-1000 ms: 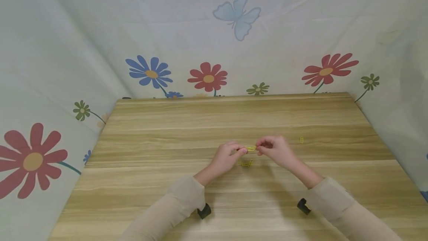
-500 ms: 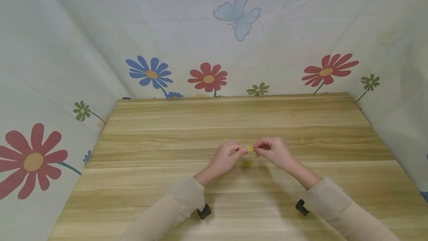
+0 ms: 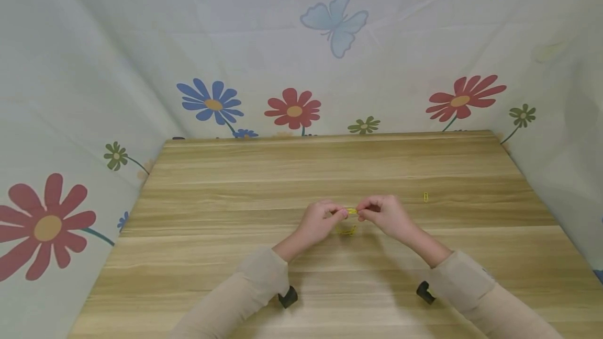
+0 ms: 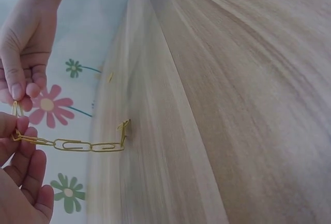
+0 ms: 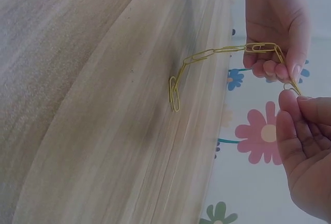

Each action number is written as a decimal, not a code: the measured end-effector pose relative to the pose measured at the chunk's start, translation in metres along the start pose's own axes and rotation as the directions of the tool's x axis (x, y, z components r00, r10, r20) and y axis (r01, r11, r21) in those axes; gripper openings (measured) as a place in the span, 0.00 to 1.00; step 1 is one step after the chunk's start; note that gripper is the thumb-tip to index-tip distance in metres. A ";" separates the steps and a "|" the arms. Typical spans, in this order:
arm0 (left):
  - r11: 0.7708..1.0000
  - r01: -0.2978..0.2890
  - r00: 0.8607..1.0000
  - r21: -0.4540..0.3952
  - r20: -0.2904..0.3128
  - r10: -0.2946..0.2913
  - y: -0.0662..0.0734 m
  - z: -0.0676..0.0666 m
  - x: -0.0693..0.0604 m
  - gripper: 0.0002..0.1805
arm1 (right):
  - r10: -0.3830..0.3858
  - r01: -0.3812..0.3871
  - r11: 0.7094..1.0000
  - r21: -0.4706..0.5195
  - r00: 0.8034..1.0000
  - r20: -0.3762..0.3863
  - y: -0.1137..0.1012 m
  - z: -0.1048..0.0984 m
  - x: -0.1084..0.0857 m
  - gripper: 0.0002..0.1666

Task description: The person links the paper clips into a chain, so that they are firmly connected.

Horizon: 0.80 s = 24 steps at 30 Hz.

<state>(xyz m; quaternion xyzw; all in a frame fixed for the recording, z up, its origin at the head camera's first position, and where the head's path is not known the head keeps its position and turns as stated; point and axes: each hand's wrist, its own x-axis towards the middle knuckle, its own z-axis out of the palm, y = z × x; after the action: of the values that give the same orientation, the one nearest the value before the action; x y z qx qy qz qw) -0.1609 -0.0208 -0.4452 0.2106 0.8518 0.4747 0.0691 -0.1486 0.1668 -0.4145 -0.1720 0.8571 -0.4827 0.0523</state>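
Note:
A chain of yellow paper clips [image 4: 72, 145] hangs from my left hand [image 3: 320, 221], whose thumb and fingers pinch its upper end. Its lower end touches the tabletop, as the right wrist view also shows. My right hand [image 3: 390, 217] pinches the end of another yellow paper clip [image 4: 18, 108] between thumb and forefinger. This clip meets the chain's top at the left fingertips; whether the two are linked cannot be told. Both hands are raised over the table, fingertips close together. A loose yellow paper clip [image 3: 426, 198] lies on the table beyond my right hand.
The wood-grain table [image 3: 245, 171] reaches back to a pale curtain [image 3: 264, 30] printed with flowers and a butterfly. Small black parts stick out below the left cuff [image 3: 288, 297] and the right cuff [image 3: 425, 293].
My right hand has shifted slightly left and down, narrowing the gap between the fingertips. My left hand stays almost still, and the loose clip lies where it was.

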 end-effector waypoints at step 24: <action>1.000 -0.024 0.997 -0.010 -0.069 0.023 -0.014 -0.001 -0.001 0.12 | -0.018 0.017 1.000 -0.010 0.997 -0.073 0.000 -0.002 0.001 0.04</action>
<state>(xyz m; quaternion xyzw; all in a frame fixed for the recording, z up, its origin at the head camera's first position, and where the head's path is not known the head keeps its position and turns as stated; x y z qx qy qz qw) -0.1645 -0.0289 -0.4565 0.2037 0.8486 0.4871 0.0350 -0.1497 0.1680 -0.4137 -0.1622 0.8591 -0.4852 0.0160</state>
